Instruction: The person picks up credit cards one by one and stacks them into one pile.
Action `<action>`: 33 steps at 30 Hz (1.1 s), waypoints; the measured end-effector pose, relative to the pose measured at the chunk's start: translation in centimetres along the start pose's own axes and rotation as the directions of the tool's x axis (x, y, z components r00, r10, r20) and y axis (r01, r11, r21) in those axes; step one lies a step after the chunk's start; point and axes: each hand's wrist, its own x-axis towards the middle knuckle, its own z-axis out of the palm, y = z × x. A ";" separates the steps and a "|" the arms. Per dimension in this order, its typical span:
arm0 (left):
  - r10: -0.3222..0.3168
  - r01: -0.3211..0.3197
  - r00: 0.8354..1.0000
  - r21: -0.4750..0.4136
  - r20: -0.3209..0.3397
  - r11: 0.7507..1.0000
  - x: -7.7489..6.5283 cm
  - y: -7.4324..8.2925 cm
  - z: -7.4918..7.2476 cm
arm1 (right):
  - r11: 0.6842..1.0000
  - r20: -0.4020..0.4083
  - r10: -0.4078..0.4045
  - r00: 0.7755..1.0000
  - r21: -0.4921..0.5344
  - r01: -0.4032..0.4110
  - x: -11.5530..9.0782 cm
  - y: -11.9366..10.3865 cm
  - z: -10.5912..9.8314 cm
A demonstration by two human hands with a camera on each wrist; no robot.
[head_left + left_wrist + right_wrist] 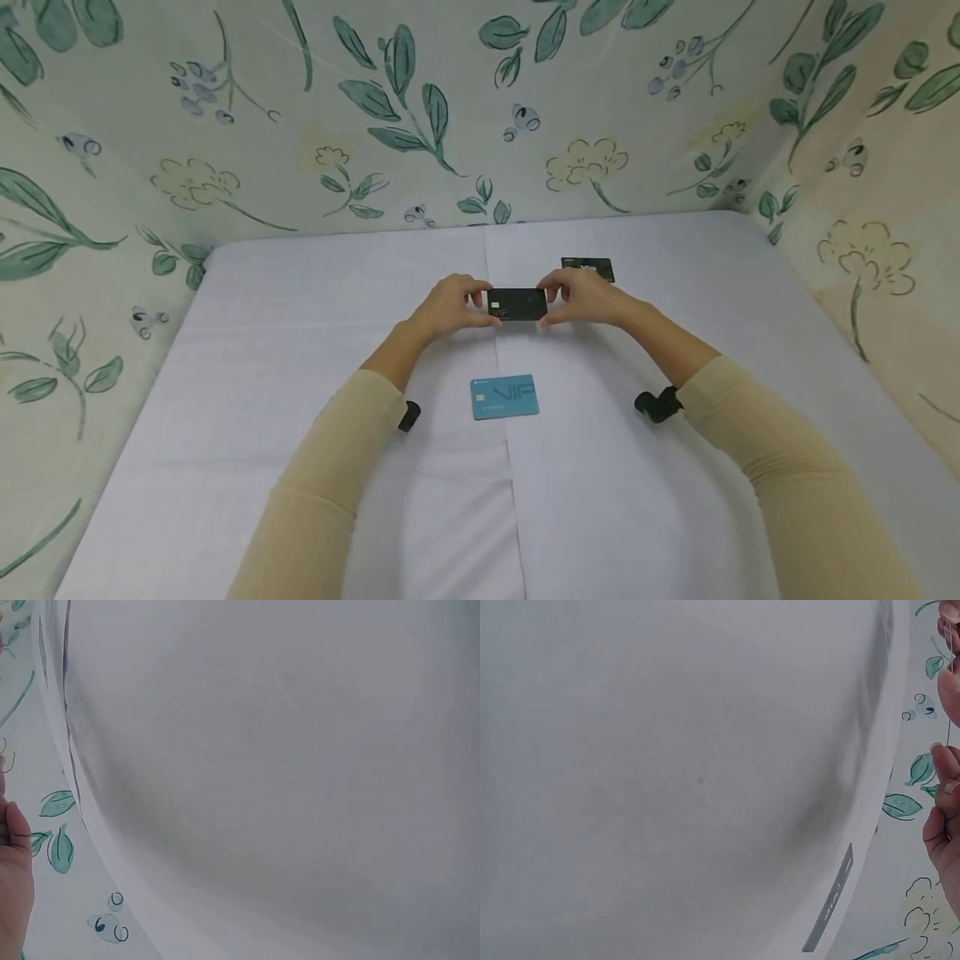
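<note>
In the head view a black card [517, 305] marked VIP is held up between both hands over the white-covered table. My left hand [448, 307] pinches its left end between thumb and fingers. At its right end my right hand [587, 297] grips it the same way. Seen edge-on in the right wrist view, the card [949, 733] is a thin line between the fingers. A blue VIP card [505, 397] lies flat nearer to me. Behind the right hand lies a second black card [592, 266], its lower part hidden by that hand.
A white cloth [300, 350] with a seam down its middle covers the table. Leaf-and-flower patterned fabric [435, 100] rises behind it and at both sides. Black wrist cameras, such as the right one [658, 405], hang below the sleeves.
</note>
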 end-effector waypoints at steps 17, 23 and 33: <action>0.037 -0.037 0.997 -0.007 -0.068 0.999 -2.7 1.4 -0.5 | 0.999 0.003 -0.050 0.999 0.001 0.050 -1.6 -1.6 -0.5; 0.073 -0.072 0.994 0.020 -0.084 0.997 -3.5 1.9 -0.8 | 0.997 -0.019 -0.073 0.997 -0.011 0.073 -2.4 -2.3 -0.8; 0.098 -0.094 0.991 0.042 -0.095 0.995 -4.6 3.1 -1.3 | 0.994 -0.048 -0.109 0.993 -0.008 0.108 -3.5 -3.1 -1.3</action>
